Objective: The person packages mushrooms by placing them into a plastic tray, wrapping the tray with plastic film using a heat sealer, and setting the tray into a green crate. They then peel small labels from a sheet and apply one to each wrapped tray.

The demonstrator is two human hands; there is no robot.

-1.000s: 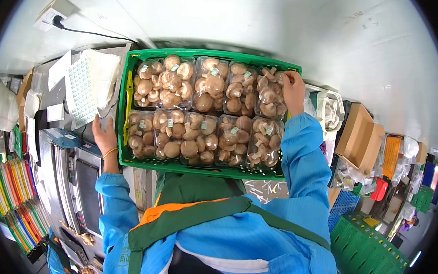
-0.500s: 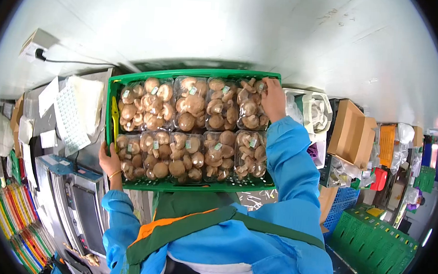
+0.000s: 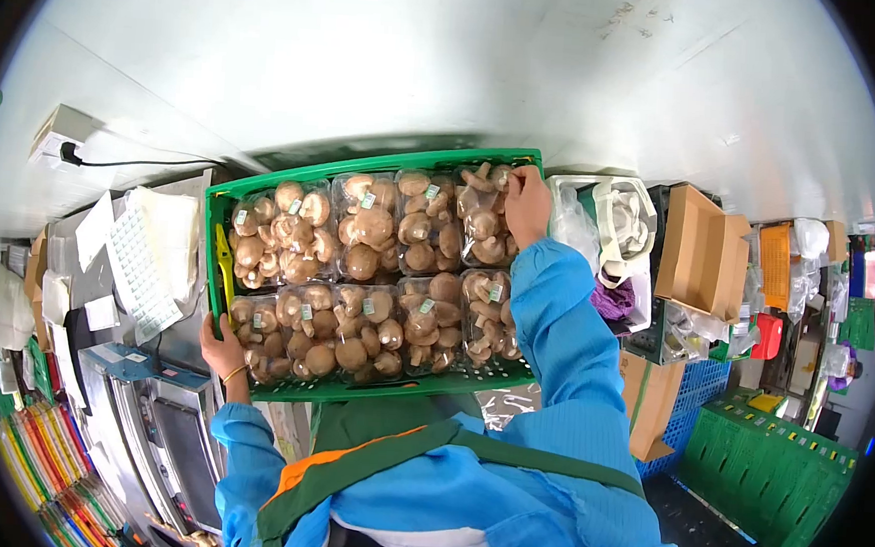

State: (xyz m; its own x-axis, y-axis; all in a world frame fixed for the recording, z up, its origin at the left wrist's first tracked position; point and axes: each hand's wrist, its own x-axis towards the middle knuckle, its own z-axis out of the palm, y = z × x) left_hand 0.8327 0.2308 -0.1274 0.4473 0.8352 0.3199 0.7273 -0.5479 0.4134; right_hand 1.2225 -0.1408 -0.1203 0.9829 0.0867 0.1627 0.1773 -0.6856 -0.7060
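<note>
A green crate (image 3: 364, 159) holds two rows of clear plastic packs of brown mushrooms (image 3: 370, 231), each with a small green-and-white label. My left hand (image 3: 222, 349) grips the crate's left side near its front corner, fingers wrapped over the rim. At the back right corner, my right hand (image 3: 528, 201) has its fingers bent over the end pack; whether they hold the pack or only touch it cannot be made out. Inside the crate's left wall lies a yellow strip (image 3: 225, 261).
Left of the crate are papers (image 3: 148, 256) and a metal machine (image 3: 173, 428). To the right stand a white tub (image 3: 623, 220), an open cardboard box (image 3: 701, 255), a blue crate (image 3: 684, 414) and a stack of green crates (image 3: 766, 474). A pale wall (image 3: 370, 59) rises behind.
The crate has tilted in view, its right end shifting left and its left end dropping slightly. My right hand has moved left and down with it, still at the back right corner.
</note>
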